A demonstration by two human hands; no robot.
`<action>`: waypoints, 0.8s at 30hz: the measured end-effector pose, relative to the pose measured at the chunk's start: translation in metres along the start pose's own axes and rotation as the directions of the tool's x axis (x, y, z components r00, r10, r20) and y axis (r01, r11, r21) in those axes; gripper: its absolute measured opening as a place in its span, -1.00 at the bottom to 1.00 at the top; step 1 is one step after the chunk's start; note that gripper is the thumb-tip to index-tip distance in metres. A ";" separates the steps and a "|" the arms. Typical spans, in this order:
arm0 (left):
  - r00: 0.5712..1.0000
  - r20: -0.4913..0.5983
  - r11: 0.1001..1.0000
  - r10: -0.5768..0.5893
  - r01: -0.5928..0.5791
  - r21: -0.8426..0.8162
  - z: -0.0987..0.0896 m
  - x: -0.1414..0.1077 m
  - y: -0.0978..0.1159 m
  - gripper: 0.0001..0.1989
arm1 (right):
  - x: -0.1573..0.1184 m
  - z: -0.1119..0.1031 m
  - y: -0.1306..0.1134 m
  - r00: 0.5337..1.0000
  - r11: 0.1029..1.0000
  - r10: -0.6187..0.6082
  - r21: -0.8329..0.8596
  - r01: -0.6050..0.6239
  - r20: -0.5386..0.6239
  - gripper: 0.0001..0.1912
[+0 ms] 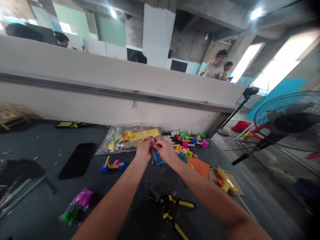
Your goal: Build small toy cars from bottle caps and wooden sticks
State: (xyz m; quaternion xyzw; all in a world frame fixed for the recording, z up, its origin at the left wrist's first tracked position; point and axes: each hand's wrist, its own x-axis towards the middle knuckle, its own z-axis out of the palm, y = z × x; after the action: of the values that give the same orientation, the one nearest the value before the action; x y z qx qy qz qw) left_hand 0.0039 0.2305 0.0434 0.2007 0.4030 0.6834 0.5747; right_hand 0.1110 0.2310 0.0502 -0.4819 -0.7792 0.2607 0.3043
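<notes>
My left hand [144, 149] and my right hand [165, 149] meet above the middle of the dark table, fingertips pinched close together. Between them is a small red-and-whitish piece [151, 138], too small to name; the left fingers grip it. What the right fingertips pinch is hidden. Just beyond lies a clear plastic bag [105, 143] of yellow and coloured parts. A blue packet [158, 158] lies below the right hand. Left of my hands sits a small blue-and-yellow toy [112, 167] with a pink ball.
Wire-stripping pliers [163, 201] lie open near my forearms. Colourful plastic pieces [185, 144], an orange sheet [200, 167] and a yellow glue gun [226, 181] are on the right. Leftward are a black phone-shaped slab [77, 160] and a bagged pink-and-green bundle [80, 203]. A fan [290, 123] stands right.
</notes>
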 end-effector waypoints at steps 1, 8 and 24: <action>1.000 -0.010 1.000 -0.003 0.003 -0.017 0.003 -0.002 -0.004 -0.84 | 0.001 0.003 0.001 0.999 0.999 0.042 0.021 -0.042 -0.003 -0.83; 1.000 -0.020 1.000 -0.023 0.023 0.005 0.011 -0.007 -0.010 -0.86 | 0.002 0.007 0.008 0.993 0.980 0.103 0.165 -0.111 0.057 -0.68; 0.928 0.140 0.006 0.345 -0.151 0.988 -0.022 0.038 0.003 -0.21 | 0.065 -0.002 0.041 0.955 0.862 0.296 0.438 -0.254 -0.029 -0.83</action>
State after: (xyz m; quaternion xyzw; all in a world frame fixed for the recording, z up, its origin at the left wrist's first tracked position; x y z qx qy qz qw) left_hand -0.0236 0.2592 0.0252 0.5562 0.7565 0.3225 0.1198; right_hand 0.1139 0.3064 0.0376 -0.5211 -0.6103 0.4433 0.3993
